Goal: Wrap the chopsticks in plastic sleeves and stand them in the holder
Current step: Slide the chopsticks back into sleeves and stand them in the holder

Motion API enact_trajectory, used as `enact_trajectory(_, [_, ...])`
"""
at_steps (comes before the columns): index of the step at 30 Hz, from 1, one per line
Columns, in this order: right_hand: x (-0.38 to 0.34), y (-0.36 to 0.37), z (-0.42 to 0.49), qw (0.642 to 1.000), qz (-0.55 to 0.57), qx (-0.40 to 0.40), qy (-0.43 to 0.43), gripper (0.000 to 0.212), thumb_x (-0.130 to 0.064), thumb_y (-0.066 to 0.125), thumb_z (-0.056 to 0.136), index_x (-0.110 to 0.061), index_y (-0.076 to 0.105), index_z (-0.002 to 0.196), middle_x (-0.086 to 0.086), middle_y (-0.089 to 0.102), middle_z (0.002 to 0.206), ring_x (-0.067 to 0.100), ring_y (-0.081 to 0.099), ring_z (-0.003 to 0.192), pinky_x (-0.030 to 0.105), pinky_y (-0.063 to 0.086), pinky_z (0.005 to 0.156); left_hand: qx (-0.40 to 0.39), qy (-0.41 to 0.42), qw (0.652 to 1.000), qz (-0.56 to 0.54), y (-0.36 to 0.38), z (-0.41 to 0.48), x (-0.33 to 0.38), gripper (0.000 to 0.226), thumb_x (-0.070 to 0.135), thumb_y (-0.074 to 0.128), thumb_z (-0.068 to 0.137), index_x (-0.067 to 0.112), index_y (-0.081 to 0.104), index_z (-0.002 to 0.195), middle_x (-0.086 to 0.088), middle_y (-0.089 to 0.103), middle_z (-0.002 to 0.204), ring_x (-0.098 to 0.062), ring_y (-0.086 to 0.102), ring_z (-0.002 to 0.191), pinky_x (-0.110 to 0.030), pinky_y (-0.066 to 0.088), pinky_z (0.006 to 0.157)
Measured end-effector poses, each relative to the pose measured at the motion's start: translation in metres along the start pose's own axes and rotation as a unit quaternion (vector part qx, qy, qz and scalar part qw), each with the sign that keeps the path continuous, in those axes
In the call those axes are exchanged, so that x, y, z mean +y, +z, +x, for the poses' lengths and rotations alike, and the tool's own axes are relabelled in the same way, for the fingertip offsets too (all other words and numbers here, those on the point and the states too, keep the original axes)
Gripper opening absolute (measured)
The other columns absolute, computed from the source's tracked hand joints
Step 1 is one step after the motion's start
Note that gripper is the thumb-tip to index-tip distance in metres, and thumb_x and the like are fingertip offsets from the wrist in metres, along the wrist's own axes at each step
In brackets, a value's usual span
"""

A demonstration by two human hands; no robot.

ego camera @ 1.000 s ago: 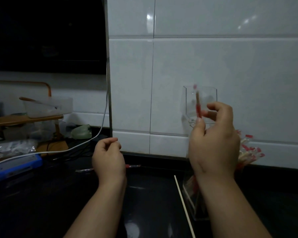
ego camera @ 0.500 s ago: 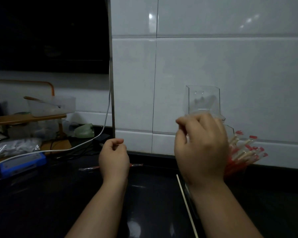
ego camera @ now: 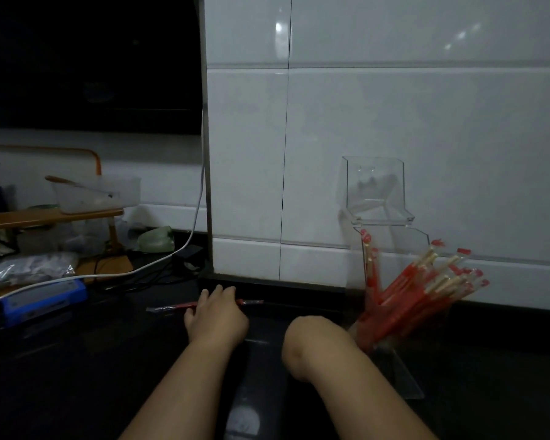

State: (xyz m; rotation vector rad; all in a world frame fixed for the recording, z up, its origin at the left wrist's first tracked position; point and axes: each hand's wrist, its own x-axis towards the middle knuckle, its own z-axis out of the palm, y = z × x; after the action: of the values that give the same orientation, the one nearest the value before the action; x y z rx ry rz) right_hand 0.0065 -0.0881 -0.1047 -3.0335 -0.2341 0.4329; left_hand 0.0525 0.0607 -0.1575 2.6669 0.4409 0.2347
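A red plastic sleeve [ego camera: 251, 302] lies flat on the black counter near the wall. My left hand [ego camera: 216, 315] rests on it, fingers stretched across its middle. Only the bent wrist of my right hand [ego camera: 315, 338] shows, left of the holder, with the fingers hidden below it. The clear acrylic holder [ego camera: 394, 249] stands against the tiled wall at the right. It holds several red-sleeved chopsticks [ego camera: 419, 290] fanned to the right, and one blurred sleeved chopstick [ego camera: 370, 265] stands upright at its left side.
A clear plastic box [ego camera: 375, 192] is fixed to the wall above the holder. At the left are a white cable [ego camera: 159, 262], a blue device [ego camera: 38, 300], a bagged bundle [ego camera: 26, 271] and a wooden rack [ego camera: 51, 214] with a plastic container.
My right hand dropped from in front of the wall box to counter level; the sleeved chopstick it held is gone from it. My left hand moved down onto the sleeve on the counter.
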Motion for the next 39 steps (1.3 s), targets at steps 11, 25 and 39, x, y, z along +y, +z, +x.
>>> enact_trajectory(11, [0.009,0.01,0.021,0.995,0.067,0.076,0.022,0.047,-0.011,0.059,0.092,-0.011,0.049,0.138,0.013,0.047,0.14,0.03,0.051,0.126,0.037,0.046,0.099,0.034,0.01,0.996,0.078,-0.002,-0.007,0.008,0.029,0.029,0.055,0.096,0.044,0.065,0.119,0.008,0.06,0.125,-0.022,0.044,0.122,-0.042,0.032,0.096])
enact_trajectory(25, [0.013,-0.001,0.02,0.905,0.314,0.283,-0.053,0.03,-0.005,0.057,0.082,-0.03,0.068,0.094,-0.003,0.067,0.098,0.018,0.062,0.093,0.02,0.048,0.078,0.234,0.144,0.924,-0.266,-0.011,-0.013,0.024,0.01,0.019,0.065,0.091,0.026,0.071,0.087,0.008,0.07,0.087,-0.022,0.064,0.089,-0.044,0.05,0.084])
enact_trajectory(39, [0.007,-0.02,0.008,0.565,0.752,0.289,-0.18,0.038,0.016,0.042,0.091,-0.01,0.07,0.086,0.008,0.07,0.086,0.014,0.068,0.066,0.027,0.058,0.064,0.35,0.239,0.86,-0.283,-0.016,-0.023,0.027,0.013,0.02,0.056,0.087,0.023,0.068,0.088,0.014,0.061,0.078,-0.013,0.055,0.075,-0.041,0.048,0.071])
